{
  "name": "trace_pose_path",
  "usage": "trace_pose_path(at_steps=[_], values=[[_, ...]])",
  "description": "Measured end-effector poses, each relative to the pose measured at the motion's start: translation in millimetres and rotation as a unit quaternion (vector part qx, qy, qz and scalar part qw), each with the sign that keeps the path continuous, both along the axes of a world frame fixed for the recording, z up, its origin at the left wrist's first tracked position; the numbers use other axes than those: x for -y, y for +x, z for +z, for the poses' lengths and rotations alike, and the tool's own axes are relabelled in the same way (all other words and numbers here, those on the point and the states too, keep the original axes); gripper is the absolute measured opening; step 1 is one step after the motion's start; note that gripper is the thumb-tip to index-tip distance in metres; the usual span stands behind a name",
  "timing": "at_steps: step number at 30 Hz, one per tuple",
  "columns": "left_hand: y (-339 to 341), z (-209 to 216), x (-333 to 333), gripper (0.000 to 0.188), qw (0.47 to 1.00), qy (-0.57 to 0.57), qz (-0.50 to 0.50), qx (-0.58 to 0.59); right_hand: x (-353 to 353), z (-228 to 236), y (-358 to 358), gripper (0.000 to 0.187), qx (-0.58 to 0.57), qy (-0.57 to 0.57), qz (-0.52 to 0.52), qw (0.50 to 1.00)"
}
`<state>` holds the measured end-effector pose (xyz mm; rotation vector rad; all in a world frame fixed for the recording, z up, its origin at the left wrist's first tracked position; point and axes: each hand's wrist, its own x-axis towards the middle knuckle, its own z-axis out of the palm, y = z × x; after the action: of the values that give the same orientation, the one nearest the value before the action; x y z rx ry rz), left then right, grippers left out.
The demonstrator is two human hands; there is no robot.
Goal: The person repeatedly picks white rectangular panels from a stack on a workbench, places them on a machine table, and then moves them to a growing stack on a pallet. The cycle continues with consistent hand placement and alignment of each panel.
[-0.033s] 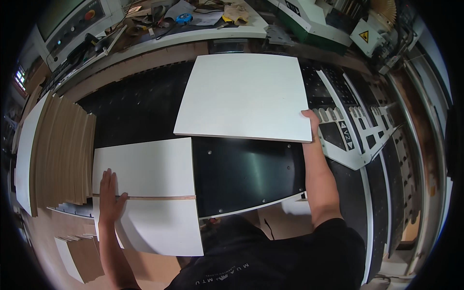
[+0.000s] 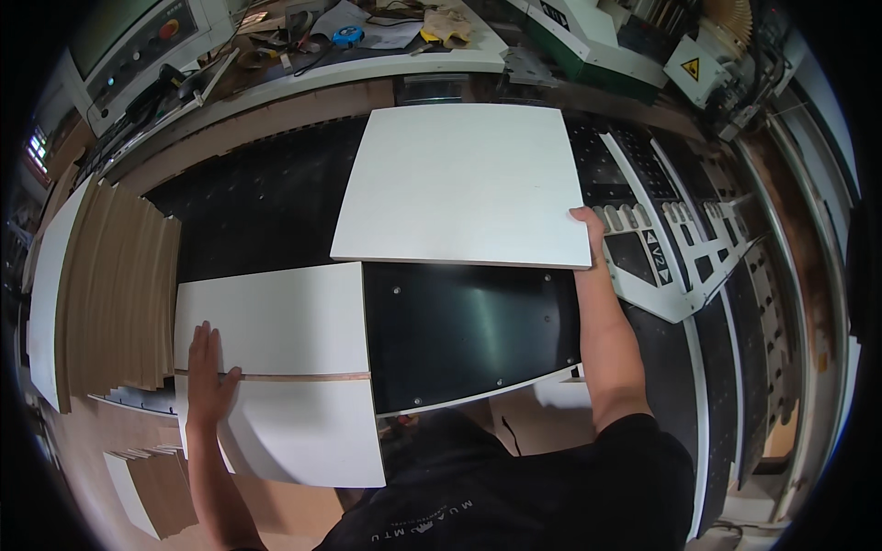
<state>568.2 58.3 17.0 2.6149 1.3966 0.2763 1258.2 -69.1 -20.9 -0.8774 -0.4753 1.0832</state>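
Note:
My right hand (image 2: 588, 226) grips the right edge of a large white panel (image 2: 464, 184), thumb on top and the other fingers hidden beneath. The panel lies flat or nearly so over the black machine bed. My left hand (image 2: 213, 376) rests flat, fingers stretched, at the left side of a white board surface (image 2: 285, 317) nearer to me. A narrow brown line (image 2: 303, 376) crosses that surface under my palm; whether it is a groove or a raw edge between two boards, I cannot tell.
A row of upright brown-edged panels (image 2: 119, 285) stands at far left, with a smaller stack (image 2: 152, 491) below. A white slotted bracket (image 2: 661, 262) lies to the right. Behind, a cluttered bench (image 2: 367, 60) holds a blue tape measure (image 2: 347, 37). Machine parts (image 2: 703, 73) rise at back right.

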Motion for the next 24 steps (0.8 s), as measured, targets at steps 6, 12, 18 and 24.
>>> trace_pose_path(at_steps=[6, 12, 18, 24], values=[[-1.8, 0.1, 1.9, 0.081, 1.000, -0.004, -0.002, 0.007, -18.0, 17.1, 18.4, 0.060, 0.051, 0.007, -0.042, 0.998], [-2.1, -0.2, 0.5, 0.080, 1.000, 0.004, -0.011, 0.011, -35.7, 77.6, 18.3, 0.050, 0.626, -0.265, -0.324, 0.658], [0.0, -0.4, 1.5, 0.080, 1.000, 0.004, -0.006, 0.007, -72.8, 54.2, -87.2, 0.049, 0.843, -0.038, -0.168, 0.510], [0.1, 1.9, 0.8, 0.079, 1.000, 0.007, -0.003, 0.009, -133.4, 9.1, -148.5, 0.052, 0.846, -0.172, -0.037, 0.504]])
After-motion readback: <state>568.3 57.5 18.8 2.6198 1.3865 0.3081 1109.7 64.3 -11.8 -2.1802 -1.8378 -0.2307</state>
